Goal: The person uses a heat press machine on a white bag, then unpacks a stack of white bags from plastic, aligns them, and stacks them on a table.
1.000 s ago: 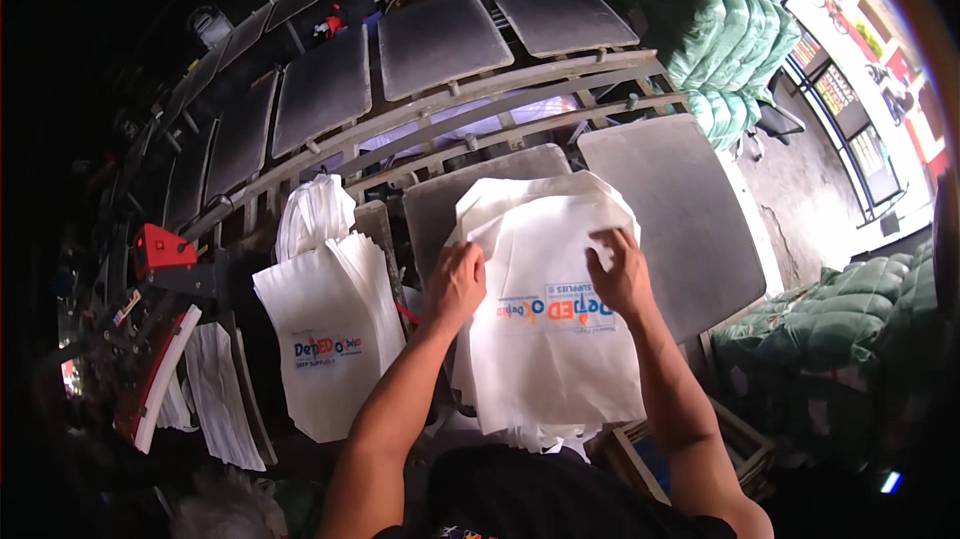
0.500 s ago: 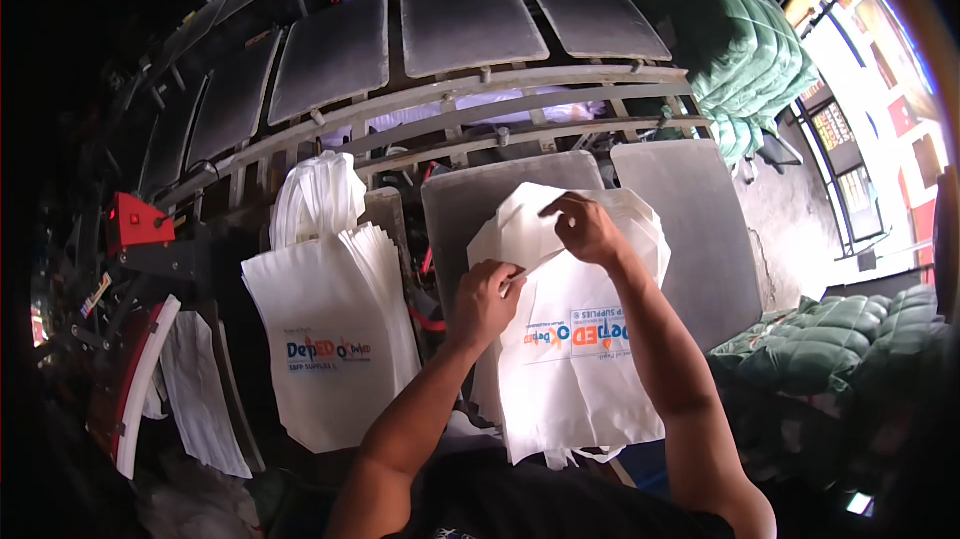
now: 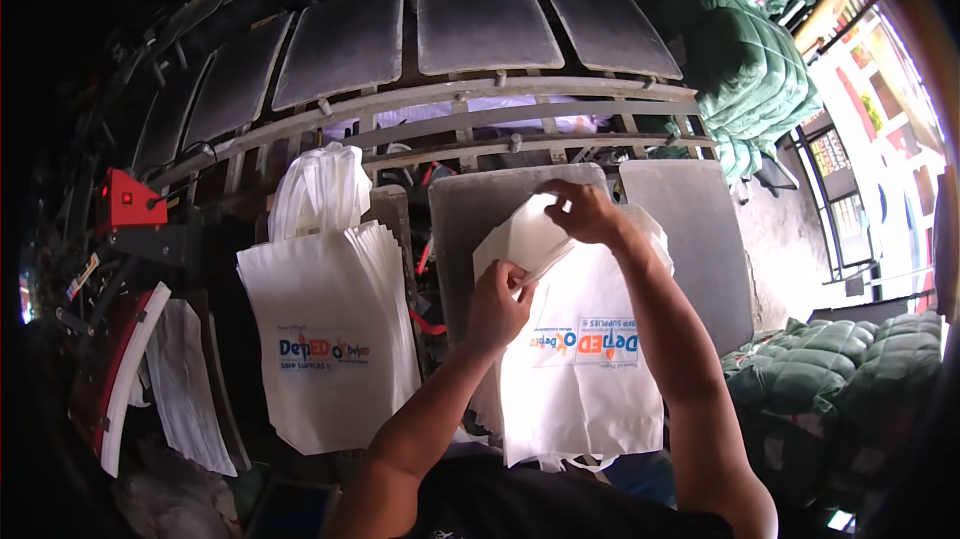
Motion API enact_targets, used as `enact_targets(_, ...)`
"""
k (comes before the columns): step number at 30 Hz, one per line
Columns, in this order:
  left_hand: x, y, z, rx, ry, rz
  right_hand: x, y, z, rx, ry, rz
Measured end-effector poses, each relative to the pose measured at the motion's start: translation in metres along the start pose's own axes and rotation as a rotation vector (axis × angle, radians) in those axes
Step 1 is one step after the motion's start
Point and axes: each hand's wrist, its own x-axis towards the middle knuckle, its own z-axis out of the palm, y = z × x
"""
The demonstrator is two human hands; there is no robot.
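Note:
A white cloth tote bag (image 3: 575, 399), its coloured print upside down to me, lies in front of me over more white bags. Its far end is raised and bends between my hands. My left hand (image 3: 503, 304) pinches the bag's left edge between thumb and fingers. At the far edge, my right hand (image 3: 583, 212) grips the lifted cloth with bent fingers. White handles (image 3: 590, 462) stick out at the near end, close to my body. To the left rests a thick stack of matching tote bags (image 3: 325, 389), print upright, their handles bunched at the far end.
Grey flat boards (image 3: 690, 239) on metal rails (image 3: 420, 99) run before me, with another row beyond. A red box (image 3: 135, 201) and a curved red-and-white machine part (image 3: 135, 379) stand left. Green wrapped bundles (image 3: 755, 59) pile up at the right.
The bag's far end has been lifted and curled up between my hands. My right hand has moved slightly farther away; my left is slightly right. The whole view has shifted a little.

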Motion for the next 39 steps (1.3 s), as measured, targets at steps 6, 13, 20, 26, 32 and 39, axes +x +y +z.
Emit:
enact_targets(6,-0.003,-0.014,-0.001,0.082,0.014,0.13,0.025,0.001,0.017,-0.379,0.088,-0.246)
enact_targets(13,-0.011,-0.003,0.004,0.176,0.077,0.229,-0.014,-0.006,-0.012,-0.249,0.056,-0.316)
enact_targets(20,-0.01,-0.001,0.007,0.187,0.101,0.282,-0.036,-0.02,-0.027,-0.014,-0.154,-0.084)
enact_targets(26,-0.012,-0.01,0.007,0.19,0.051,0.248,-0.018,-0.031,-0.038,0.148,-0.426,0.362)
enact_targets(32,-0.018,-0.009,0.021,-0.178,0.008,0.006,0.015,-0.009,0.006,-0.292,-0.121,-0.07)
enact_targets(39,-0.013,-0.007,0.006,0.049,0.065,0.34,0.015,0.0,0.009,-0.354,0.053,-0.309)
